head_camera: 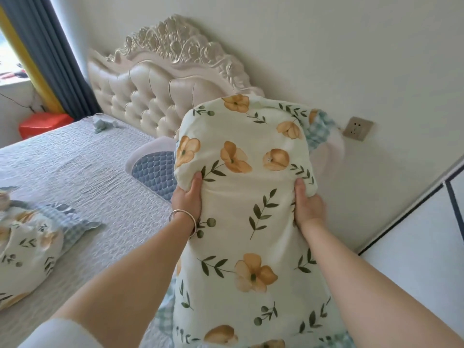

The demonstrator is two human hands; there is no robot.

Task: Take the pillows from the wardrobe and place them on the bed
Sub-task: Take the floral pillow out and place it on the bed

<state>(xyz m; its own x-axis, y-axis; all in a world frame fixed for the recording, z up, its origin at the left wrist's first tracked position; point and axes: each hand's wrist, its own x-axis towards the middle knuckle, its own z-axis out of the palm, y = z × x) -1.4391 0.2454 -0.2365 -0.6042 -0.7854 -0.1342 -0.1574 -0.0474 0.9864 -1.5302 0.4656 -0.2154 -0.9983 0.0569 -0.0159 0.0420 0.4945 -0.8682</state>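
Both hands, left (187, 197) and right (307, 207), clasp a floral pillow (248, 197) held up at the bedside; another (27, 247) lies on the bed (82, 167). Next, probably lowering it near the headboard (150, 96).

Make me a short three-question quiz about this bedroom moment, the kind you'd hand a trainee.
1. True or false: both the left hand and the right hand grip the cream pillow printed with orange flowers and green leaves.
2. Where does the second floral pillow with the blue checked frill lie?
A. on the grey quilted bedspread
B. against the cream tufted headboard
C. on the floor
3. Fill in: the silver bangle sits on the ___ wrist.

Key
1. True; thumbs show on the front, and the fabric bunches between them.
2. A, at the picture's left edge, away from the headboard.
3. left
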